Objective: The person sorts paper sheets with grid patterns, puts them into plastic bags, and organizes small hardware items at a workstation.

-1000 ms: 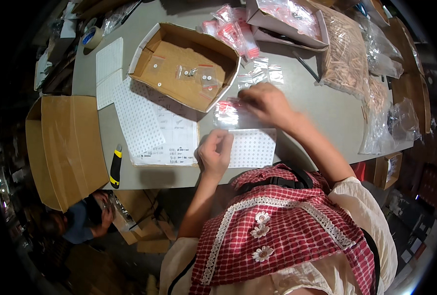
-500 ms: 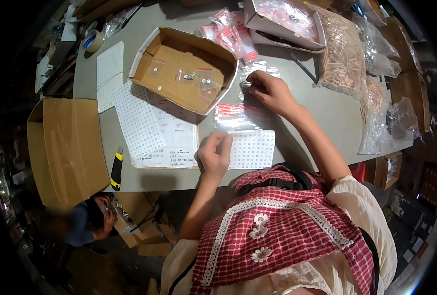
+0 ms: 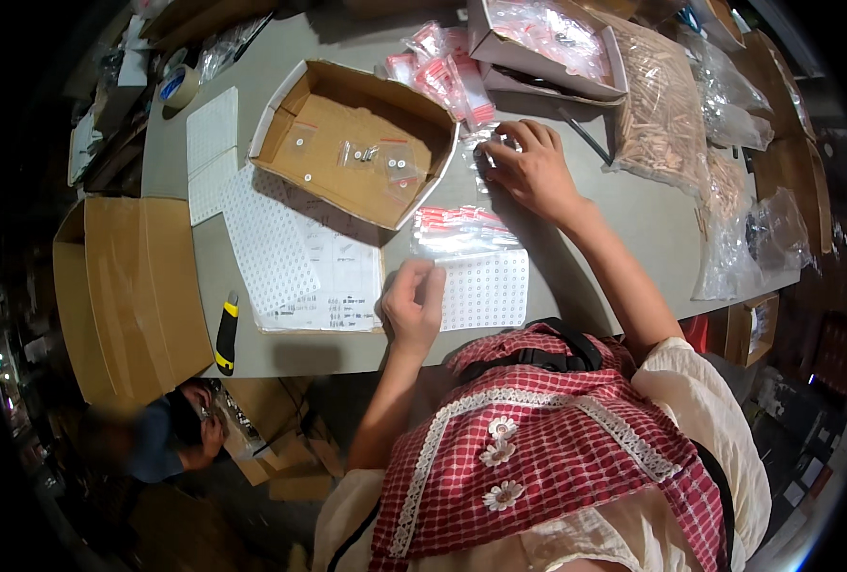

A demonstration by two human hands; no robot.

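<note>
My right hand (image 3: 540, 172) reaches over the small clear zip bags (image 3: 481, 164) right of the shallow cardboard box. Its fingers are bent and apart, with the tips at the bags; nothing shows gripped between them. My left hand (image 3: 414, 303) is curled closed at the left edge of a white sheet of small round stickers (image 3: 485, 291). Whatever its fingertips hold, if anything, is hidden. Just beyond that sheet lies a stack of clear bags with red strips (image 3: 457, 229). The shallow box (image 3: 347, 186) holds a few small bags (image 3: 400, 164) with little round pieces inside.
More sticker sheets (image 3: 269, 243) lie over a written paper (image 3: 347, 286) at left, with a yellow-black utility knife (image 3: 226, 334) nearby. A large bag of wooden dowels (image 3: 657, 105) and a bag-filled box (image 3: 500, 57) stand at back right. A co-worker's hand (image 3: 213, 437) shows lower left.
My right hand has shifted slightly right, and its fingers have spread from a pinch over the small bags. My left hand stays nearly still by the sticker sheet.
</note>
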